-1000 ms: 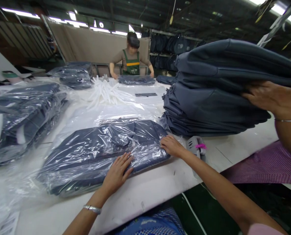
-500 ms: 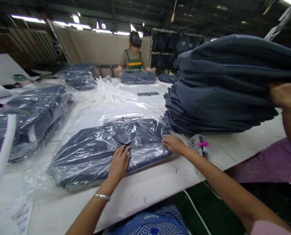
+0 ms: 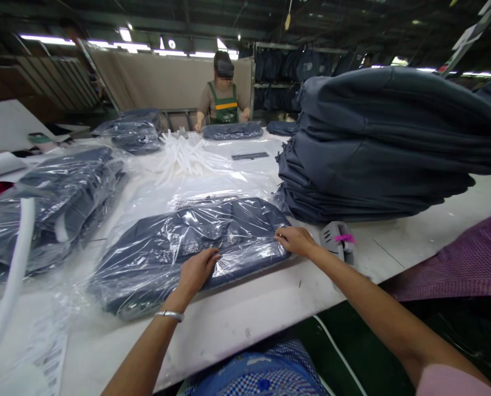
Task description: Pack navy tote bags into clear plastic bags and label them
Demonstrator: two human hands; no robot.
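Note:
In front of me on the table lies a dark blue folded fabric item, perhaps a bag, inside a clear plastic bag [image 3: 146,247]. My left hand [image 3: 198,269], with a silver bangle at the wrist, rests at the front middle of it, fingers bunched on the plastic. At the right end, my right hand [image 3: 297,241] is closed with its fingertips pinching the plastic. A grey tape dispenser [image 3: 336,242] with a pink strip stands just beyond my right hand.
A tall pile of dark blue items [image 3: 377,154] stands at the right. Plastic-wrapped items [image 3: 64,198] lie on the left, near a white strip [image 3: 12,280]. White strips [image 3: 183,157] are heaped mid-table. A co-worker [image 3: 224,99] stands across the table; purple checked cloth [image 3: 455,264] shows at right.
My left hand's fingers have drawn in from lying spread to bunched on the plastic. My right hand stays put. Another person's hand has left the pile at right.

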